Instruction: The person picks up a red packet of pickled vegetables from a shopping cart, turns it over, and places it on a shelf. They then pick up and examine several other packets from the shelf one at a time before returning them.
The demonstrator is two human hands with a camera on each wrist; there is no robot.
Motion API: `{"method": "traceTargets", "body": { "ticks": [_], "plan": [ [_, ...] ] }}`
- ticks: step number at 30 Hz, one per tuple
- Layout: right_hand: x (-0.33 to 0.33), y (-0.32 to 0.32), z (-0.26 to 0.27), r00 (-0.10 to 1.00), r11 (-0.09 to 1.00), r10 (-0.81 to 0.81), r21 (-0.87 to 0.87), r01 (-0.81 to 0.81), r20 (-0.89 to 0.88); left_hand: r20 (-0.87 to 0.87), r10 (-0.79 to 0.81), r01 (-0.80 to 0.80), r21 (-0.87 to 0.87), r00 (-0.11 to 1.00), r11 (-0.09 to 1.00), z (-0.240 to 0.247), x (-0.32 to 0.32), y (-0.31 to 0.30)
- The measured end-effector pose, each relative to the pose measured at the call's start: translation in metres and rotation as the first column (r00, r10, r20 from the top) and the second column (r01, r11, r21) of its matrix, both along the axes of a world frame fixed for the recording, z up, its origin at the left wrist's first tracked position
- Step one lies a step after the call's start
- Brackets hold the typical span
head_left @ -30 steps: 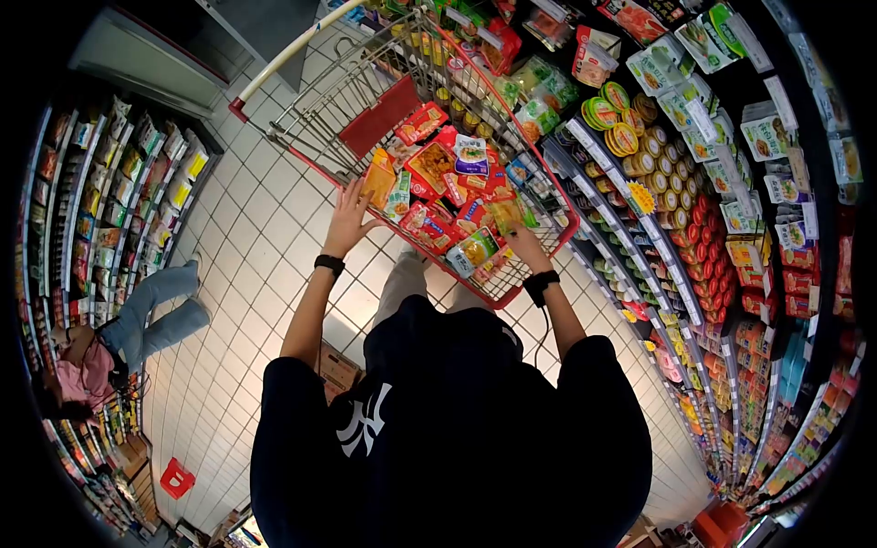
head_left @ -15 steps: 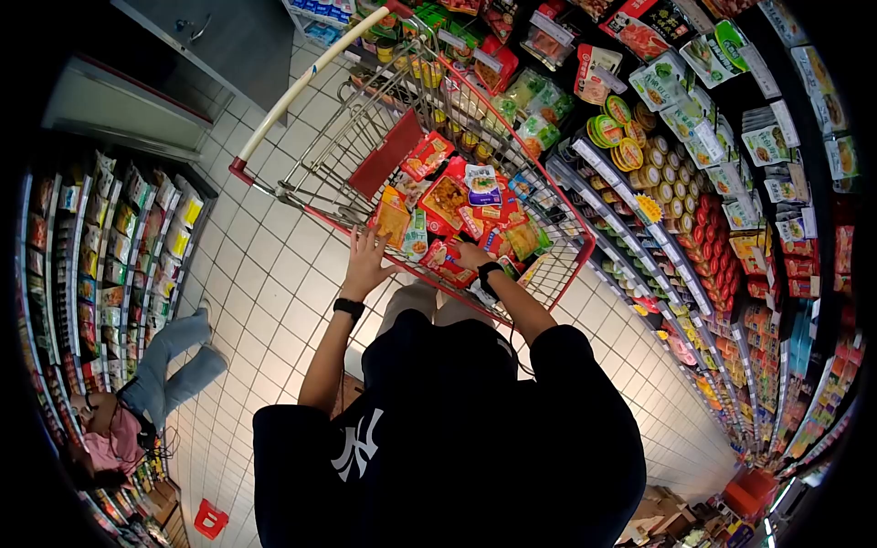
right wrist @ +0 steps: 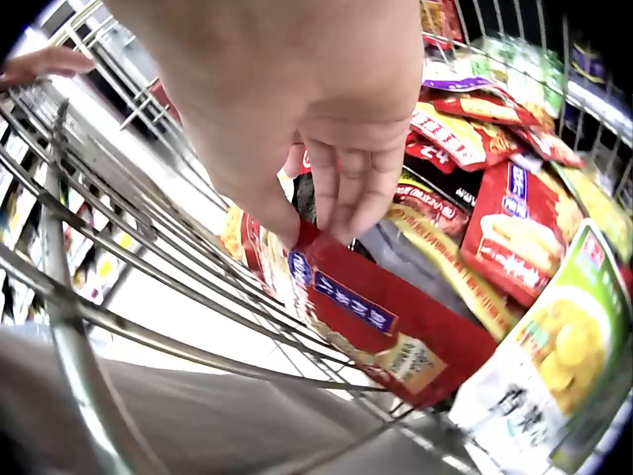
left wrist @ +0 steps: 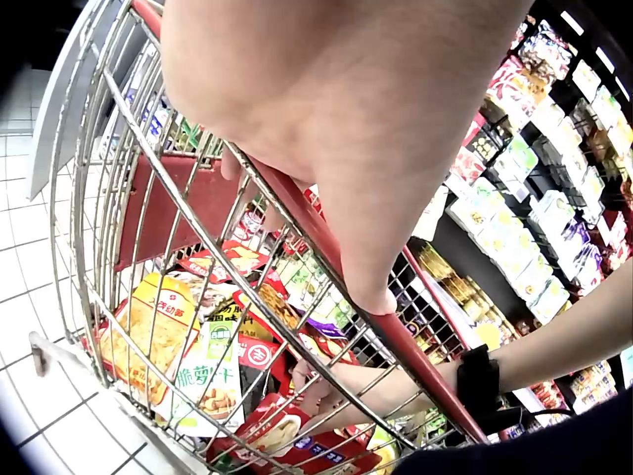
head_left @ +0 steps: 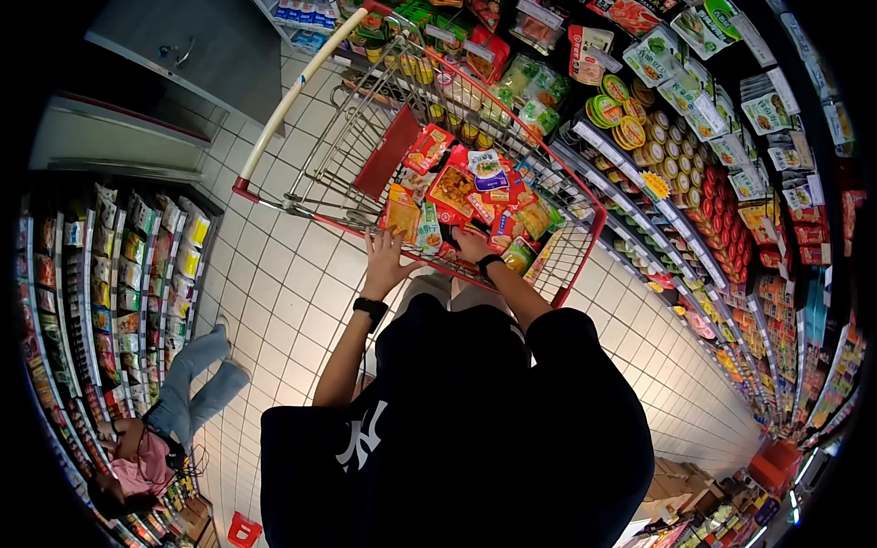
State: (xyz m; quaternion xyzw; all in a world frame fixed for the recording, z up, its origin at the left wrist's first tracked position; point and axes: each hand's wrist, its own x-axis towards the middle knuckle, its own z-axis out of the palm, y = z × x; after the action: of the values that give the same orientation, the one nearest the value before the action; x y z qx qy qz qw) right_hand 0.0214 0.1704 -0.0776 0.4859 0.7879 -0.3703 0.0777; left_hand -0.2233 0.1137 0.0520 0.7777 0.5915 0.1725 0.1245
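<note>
A wire shopping cart with a red rim (head_left: 343, 226) holds a pile of bright food packets. My left hand (head_left: 384, 263) rests over the near side rim, fingers spread and thumb apart; in the left wrist view the thumb (left wrist: 371, 292) lies against the red rim. Reaching into the cart, my right hand (head_left: 472, 247) pinches the top edge of a red packet with a blue label (right wrist: 366, 317), which stands against the near wire wall. Beside it are a green-and-white packet (right wrist: 559, 346) and another red packet (right wrist: 519, 223). A yellow-orange packet (left wrist: 153, 327) lies near the left hand.
Stocked shelves (head_left: 671, 183) with cups and hanging packets run along the cart's far side. Across the tiled floor (head_left: 274, 301) another person (head_left: 146, 457) is beside a snack shelf (head_left: 119, 283). A red basket-like object (head_left: 244, 530) is on the floor.
My right hand has moved left, from the cart's right end to a red packet by the near side. My left hand stays at the rim. The view has shifted slightly.
</note>
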Motion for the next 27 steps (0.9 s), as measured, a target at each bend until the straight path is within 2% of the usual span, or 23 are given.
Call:
{"method": "traceTargets", "body": {
  "ticks": [2, 3, 4, 5, 6, 11, 14, 15, 16, 18, 20, 22, 24, 25, 26, 27],
  "plan": [
    [0.002, 0.001, 0.014, 0.997, 0.997, -0.075, 0.012, 0.075, -0.032, -0.002, 0.006, -0.006, -0.003, 1.000, 1.000, -0.002, 0.003, 0.005],
    [0.005, 0.003, 0.004, 0.998, 0.994, 0.001, 0.105, 0.005, -0.055, 0.004, 0.018, -0.018, -0.014, 1.000, 1.000, -0.003, 0.004, 0.007],
    [0.012, 0.004, -0.018, 0.998, 0.994, -0.003, 0.107, 0.009, -0.055, 0.011, 0.031, -0.031, -0.024, 0.999, 0.999, -0.004, 0.005, 0.009],
    [0.020, 0.004, -0.046, 0.994, 0.996, 0.069, -0.066, -0.064, 0.089, 0.011, 0.026, -0.026, -0.023, 1.000, 0.999, -0.004, 0.005, 0.009],
    [0.024, 0.008, -0.051, 0.963, 0.963, 0.164, -0.246, -0.109, 0.215, 0.001, 0.019, -0.019, -0.028, 1.000, 0.999, -0.004, 0.005, 0.008],
    [0.044, 0.028, -0.049, 0.971, 0.978, 0.110, -0.195, -0.068, 0.213, 0.002, 0.019, -0.019, 0.006, 1.000, 1.000, -0.005, 0.008, 0.016],
    [0.060, 0.038, -0.026, 0.997, 0.999, 0.005, -0.050, -0.002, 0.072, -0.001, 0.007, -0.007, 0.037, 1.000, 0.999, -0.014, 0.010, 0.019],
    [0.055, 0.039, 0.019, 0.987, 0.974, -0.155, -0.161, 0.159, 0.037, 0.001, 0.010, -0.010, 0.021, 1.000, 1.000, -0.021, 0.007, 0.017],
    [0.057, 0.041, 0.029, 0.978, 0.969, -0.205, -0.149, 0.197, -0.045, 0.002, 0.013, -0.013, 0.004, 1.000, 1.000, -0.025, 0.004, 0.015],
    [0.066, 0.049, 0.043, 0.990, 0.988, -0.119, -0.110, 0.111, -0.077, 0.033, 0.002, -0.001, -0.019, 0.999, 1.000, -0.025, 0.002, 0.014],
    [0.066, 0.054, 0.085, 0.981, 0.975, -0.186, -0.133, 0.178, -0.052, 0.125, 0.012, 0.001, -0.103, 0.992, 0.995, -0.020, 0.000, 0.016],
    [0.072, 0.061, 0.117, 0.987, 0.992, -0.124, -0.035, 0.121, -0.103, 0.145, 0.008, 0.010, -0.121, 0.989, 0.993, -0.009, -0.002, 0.024],
    [0.072, 0.054, 0.154, 0.974, 0.989, -0.141, 0.024, 0.148, -0.175, 0.340, 0.113, 0.013, -0.345, 0.934, 0.939, -0.003, -0.001, 0.024],
    [0.073, 0.052, 0.169, 0.972, 0.984, -0.078, 0.142, 0.111, -0.223, 0.556, 0.177, 0.049, -0.367, 0.812, 0.929, -0.001, 0.004, 0.029],
    [0.069, 0.050, 0.205, 0.973, 0.980, -0.075, 0.161, 0.113, -0.220, 0.563, 0.165, 0.053, -0.349, 0.810, 0.936, 0.011, 0.011, 0.035],
    [0.059, 0.044, 0.255, 0.982, 0.986, -0.030, 0.154, 0.059, -0.185, 0.666, 0.094, 0.122, -0.270, 0.740, 0.955, 0.036, 0.020, 0.041]
  ]
}}
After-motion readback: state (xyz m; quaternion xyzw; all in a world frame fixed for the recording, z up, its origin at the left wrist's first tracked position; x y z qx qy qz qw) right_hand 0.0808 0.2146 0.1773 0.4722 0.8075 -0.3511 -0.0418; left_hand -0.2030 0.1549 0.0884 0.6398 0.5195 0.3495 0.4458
